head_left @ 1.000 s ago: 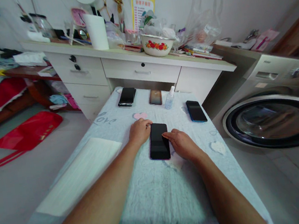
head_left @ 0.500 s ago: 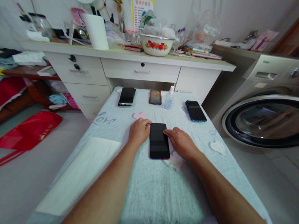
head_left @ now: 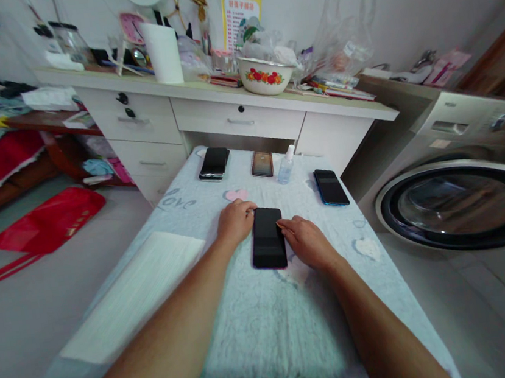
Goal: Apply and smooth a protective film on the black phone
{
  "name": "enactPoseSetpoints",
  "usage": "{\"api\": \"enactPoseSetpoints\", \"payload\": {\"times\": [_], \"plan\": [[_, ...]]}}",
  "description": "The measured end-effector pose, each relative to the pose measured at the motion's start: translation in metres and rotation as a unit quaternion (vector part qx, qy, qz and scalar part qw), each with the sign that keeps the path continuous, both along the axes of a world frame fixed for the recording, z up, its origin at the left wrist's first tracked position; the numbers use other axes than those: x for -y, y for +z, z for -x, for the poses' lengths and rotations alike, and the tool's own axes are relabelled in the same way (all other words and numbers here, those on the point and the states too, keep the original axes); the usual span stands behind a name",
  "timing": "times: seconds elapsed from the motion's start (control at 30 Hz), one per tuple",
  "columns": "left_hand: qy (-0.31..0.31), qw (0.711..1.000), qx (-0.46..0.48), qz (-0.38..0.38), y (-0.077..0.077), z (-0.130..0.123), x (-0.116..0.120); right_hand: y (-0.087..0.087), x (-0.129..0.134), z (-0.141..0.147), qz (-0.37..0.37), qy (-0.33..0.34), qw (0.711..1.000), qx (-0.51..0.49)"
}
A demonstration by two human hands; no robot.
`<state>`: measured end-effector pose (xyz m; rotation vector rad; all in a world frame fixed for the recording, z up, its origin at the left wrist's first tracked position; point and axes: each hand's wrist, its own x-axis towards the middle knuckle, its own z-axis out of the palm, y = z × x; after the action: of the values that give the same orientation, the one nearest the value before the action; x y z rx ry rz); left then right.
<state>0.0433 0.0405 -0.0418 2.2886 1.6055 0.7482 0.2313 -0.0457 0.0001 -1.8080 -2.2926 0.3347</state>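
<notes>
A black smartphone (head_left: 267, 242) with a reddish edge lies screen up on the cloth-covered table (head_left: 269, 328). At its upper left edge, my left hand (head_left: 237, 220) grips it with bent fingers. My right hand (head_left: 307, 240) has its fingers drawn together on the phone's right edge, the tips just over the screen. Beyond the hands stands a clear spray bottle (head_left: 285, 166), beside a flat, pixelated brownish item (head_left: 262, 164). Another phone with a blue edge (head_left: 331, 187) is to the right, and a small stack of phones (head_left: 214, 163) sits at the far left.
A folded whitish cloth or paper (head_left: 137, 295) lies left of my left forearm. Behind the table is a white desk (head_left: 239, 117) bearing a paper roll (head_left: 163, 54) and a flowered bowl (head_left: 265, 77). A washing machine (head_left: 454, 146) stands right; a red bag (head_left: 49, 223) lies on the floor.
</notes>
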Motion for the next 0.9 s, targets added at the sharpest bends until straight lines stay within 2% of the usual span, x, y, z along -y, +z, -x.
{"api": "enactPoseSetpoints", "payload": {"times": [0.57, 0.9], "plan": [[0.001, 1.000, 0.001, -0.002, -0.0003, 0.0000, -0.0005, 0.0014, 0.0029, -0.0044, -0.008, 0.147, 0.986, -0.081], [0.000, 1.000, -0.004, 0.004, 0.0010, 0.0000, -0.0002, 0.0011, 0.0024, -0.0070, 0.027, 0.200, 0.968, -0.152]]}}
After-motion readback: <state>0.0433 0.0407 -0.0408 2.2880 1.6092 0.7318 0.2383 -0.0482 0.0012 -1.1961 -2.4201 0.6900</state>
